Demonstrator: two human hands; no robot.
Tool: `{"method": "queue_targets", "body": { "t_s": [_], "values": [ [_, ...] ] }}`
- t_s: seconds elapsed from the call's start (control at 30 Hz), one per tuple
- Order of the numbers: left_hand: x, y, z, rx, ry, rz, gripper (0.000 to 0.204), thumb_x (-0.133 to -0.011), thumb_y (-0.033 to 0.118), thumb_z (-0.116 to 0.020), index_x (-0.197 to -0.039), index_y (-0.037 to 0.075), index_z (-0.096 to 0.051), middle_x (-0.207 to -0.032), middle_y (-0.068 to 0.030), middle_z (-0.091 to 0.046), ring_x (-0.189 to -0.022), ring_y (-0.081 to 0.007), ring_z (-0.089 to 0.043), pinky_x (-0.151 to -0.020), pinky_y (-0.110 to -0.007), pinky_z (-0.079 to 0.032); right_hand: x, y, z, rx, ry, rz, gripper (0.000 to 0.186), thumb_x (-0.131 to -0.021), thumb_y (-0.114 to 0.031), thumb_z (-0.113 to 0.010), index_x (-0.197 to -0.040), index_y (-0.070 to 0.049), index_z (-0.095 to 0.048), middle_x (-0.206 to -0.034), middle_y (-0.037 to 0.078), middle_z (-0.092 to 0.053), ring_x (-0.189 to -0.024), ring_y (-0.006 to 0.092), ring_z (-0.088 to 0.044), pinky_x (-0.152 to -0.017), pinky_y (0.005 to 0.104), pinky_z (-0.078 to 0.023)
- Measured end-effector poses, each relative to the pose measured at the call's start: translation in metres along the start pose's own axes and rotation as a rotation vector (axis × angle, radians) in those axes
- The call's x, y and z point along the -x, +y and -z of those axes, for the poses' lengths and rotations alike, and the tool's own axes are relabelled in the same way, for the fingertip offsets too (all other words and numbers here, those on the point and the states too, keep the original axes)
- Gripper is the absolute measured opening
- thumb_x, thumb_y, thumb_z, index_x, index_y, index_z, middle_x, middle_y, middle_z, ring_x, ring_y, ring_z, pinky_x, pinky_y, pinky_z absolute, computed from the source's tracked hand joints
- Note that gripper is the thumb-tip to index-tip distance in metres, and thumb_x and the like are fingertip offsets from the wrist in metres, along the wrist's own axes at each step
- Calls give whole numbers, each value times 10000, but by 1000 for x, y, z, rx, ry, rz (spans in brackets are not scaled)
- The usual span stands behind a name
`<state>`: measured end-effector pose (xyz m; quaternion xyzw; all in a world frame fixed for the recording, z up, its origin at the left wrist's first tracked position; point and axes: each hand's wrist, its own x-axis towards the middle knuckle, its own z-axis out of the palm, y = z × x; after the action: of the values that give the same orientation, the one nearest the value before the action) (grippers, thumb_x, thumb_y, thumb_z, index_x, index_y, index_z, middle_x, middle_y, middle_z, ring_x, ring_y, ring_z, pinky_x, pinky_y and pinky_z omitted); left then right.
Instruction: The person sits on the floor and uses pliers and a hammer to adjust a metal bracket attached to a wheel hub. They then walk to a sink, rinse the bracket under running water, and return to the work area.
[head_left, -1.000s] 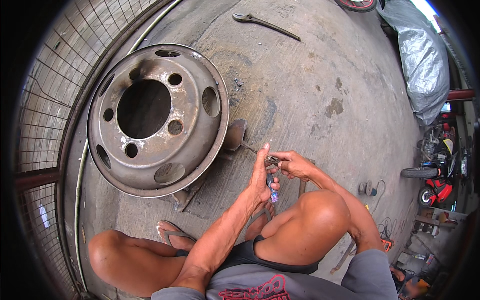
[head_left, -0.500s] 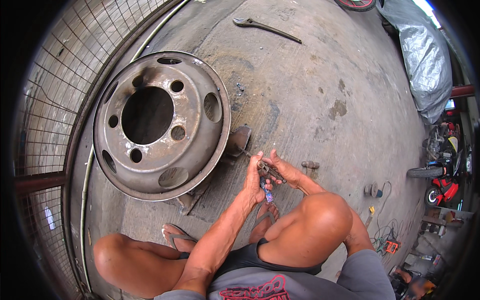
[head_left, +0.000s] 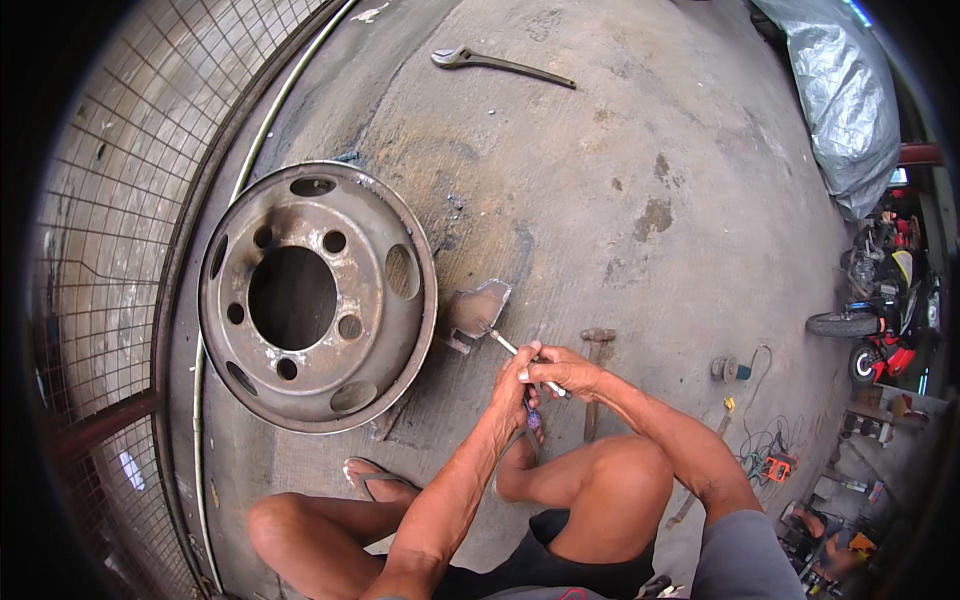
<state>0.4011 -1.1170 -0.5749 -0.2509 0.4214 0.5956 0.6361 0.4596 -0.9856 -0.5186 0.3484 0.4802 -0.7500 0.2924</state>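
My left hand (head_left: 512, 388) is closed around a slim, pale rod-like tool (head_left: 506, 345), whose exact kind I cannot make out. Its thin dark tip reaches the face of a rough-edged steel plate (head_left: 482, 304) beside the wheel. Over the tool's rear part, my right hand (head_left: 562, 371) is closed, its fingers against the left hand. A small purple-blue shiny piece (head_left: 533, 415) shows below the left hand. To the left lies a big rusty steel wheel rim (head_left: 375, 300), its round holes facing up and its underside hidden.
A hammer (head_left: 598, 337) lies right of my hands, partly behind my knee. Farther off is an adjustable wrench (head_left: 505, 66). An angle grinder (head_left: 730, 369), cables and an orange device (head_left: 778, 467) lie right. Wire mesh (head_left: 110, 230) runs along the left; motorcycles (head_left: 885, 300) stand far right.
My right hand's fingers were spread beside the tool; now they close over it. The view has shifted, showing the plate's face and more of the hammer. The wrench has not moved on the floor.
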Motion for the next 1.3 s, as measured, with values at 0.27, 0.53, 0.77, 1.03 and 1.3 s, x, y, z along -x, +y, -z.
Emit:
{"method": "queue_targets", "body": {
  "t_s": [0.27,0.53,0.77,1.03,1.3],
  "values": [
    [88,28,-109,-291,-179,273,515,-855,563,-752,-956,80,-605,-724,-84,-613,-566,-182,-580,-426,-322,-468,144,-33,-25,-219,314,191,649,-876,-460,-761,-1281,-36,-483,-1043,111,-636,-883,153,-621,-725,341,-523],
    [248,21,-189,-369,-93,315,235,-911,207,-604,-1032,26,-694,-923,-63,-700,-864,-237,-671,-816,-371,-544,283,-22,-129,341,1143,339,890,-825,-732,-653,-1198,54,-464,-1086,349,-626,-1079,488,-628,-933,515,-492],
    [352,3,-137,-522,-72,495,221,-859,219,-596,-895,21,-686,-834,-72,-683,-779,-248,-673,-754,-374,-561,397,-36,-251,-110,711,134,1032,-857,-776,-580,-1261,159,-413,-992,413,-640,-946,510,-680,-785,517,-544],
    [484,11,-191,-1265,-148,410,343,-851,321,-640,-876,-21,-648,-745,-116,-637,-614,-239,-599,-523,-363,-485,440,-3,-367,-552,538,263,1067,-787,-783,-663,-1320,126,-501,-1114,286,-672,-1053,348,-670,-838,392,-529],
    [476,-45,-209,-1495,-696,430,568,-919,518,-651,-1130,-9,-662,-951,-113,-678,-797,-205,-638,-739,-364,-515,501,37,-389,-756,784,331,679,-874,-701,-628,-983,-32,-666,-624,38,-535,-518,190,-516,-465,343,-352]
  ]
}}
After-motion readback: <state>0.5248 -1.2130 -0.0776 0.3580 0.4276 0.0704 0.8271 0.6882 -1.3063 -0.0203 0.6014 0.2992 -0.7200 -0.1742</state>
